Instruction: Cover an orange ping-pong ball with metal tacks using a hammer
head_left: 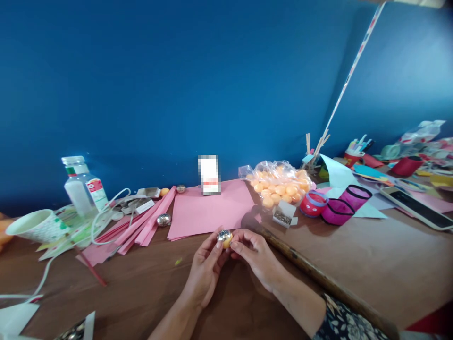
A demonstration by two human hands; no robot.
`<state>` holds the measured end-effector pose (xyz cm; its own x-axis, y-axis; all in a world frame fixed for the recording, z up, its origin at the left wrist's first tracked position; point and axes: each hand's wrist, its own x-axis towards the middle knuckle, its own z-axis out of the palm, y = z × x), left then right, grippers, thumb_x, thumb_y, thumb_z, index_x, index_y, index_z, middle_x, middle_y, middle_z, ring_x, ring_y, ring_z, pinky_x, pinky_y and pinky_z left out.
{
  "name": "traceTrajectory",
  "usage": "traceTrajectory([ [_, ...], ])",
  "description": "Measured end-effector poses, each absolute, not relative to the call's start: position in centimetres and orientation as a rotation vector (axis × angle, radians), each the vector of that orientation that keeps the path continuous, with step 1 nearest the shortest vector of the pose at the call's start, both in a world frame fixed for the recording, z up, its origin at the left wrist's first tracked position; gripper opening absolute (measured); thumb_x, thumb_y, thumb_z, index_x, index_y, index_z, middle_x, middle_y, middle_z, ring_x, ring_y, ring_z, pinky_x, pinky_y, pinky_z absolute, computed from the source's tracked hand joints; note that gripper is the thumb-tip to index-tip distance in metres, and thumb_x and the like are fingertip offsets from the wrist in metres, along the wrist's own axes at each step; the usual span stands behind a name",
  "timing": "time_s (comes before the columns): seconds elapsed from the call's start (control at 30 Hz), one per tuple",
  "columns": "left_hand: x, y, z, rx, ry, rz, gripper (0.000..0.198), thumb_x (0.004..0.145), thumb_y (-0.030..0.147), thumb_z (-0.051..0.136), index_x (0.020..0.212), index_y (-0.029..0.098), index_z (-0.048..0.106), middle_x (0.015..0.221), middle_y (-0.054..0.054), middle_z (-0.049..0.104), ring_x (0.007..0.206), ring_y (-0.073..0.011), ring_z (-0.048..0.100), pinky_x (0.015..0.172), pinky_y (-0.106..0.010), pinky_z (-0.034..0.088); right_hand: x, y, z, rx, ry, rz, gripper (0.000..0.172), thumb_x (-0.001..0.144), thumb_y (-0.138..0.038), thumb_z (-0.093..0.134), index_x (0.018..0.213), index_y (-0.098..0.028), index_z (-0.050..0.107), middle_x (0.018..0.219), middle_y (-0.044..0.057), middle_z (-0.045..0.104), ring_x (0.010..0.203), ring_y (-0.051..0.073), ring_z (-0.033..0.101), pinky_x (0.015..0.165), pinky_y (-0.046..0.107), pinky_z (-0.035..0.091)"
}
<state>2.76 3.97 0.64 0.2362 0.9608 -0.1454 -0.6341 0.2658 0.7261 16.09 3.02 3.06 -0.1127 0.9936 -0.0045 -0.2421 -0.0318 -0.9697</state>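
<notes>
My left hand point(204, 271) and my right hand point(255, 257) meet over the brown table point(354, 255), both pinching one small orange ball point(225, 238) partly covered with shiny silver pieces. The left fingers hold it from the left and below, and the right fingertips press on its right side. A fully silvered ball point(163, 220) lies on the table to the left, beside pink paper strips point(141, 226). Another silver ball point(180, 189) and a plain orange ball point(164, 191) sit near the wall. Just beyond my hands lies a pink paper sheet point(212, 208).
A clear bag of orange balls point(279, 184) and a small open box of silver bits point(284, 215) stand right of the sheet, with pink ring-shaped containers point(336, 205). A bottle point(83, 186), paper cup point(37, 226) and cord lie left. A phone point(417, 208) lies right. A wooden stick point(318, 276) runs diagonally.
</notes>
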Motion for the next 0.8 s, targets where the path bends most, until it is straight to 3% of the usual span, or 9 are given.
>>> traceTrajectory([
  [0.8,2.7,4.0,0.7,0.629,0.643,1.172,0.042,0.081,0.017,0.056,0.122,0.025,0.051,0.113,-0.006,0.064,0.104,-0.0203,0.058,0.09,-0.035,0.045,16.36,3.0,3.11,-0.981,-1.128,1.411,0.014,0.077,-0.027,0.061,0.073,-0.013,0.059,0.094,0.003,0.053,0.076,0.012,0.053,0.07,0.027,0.048],
])
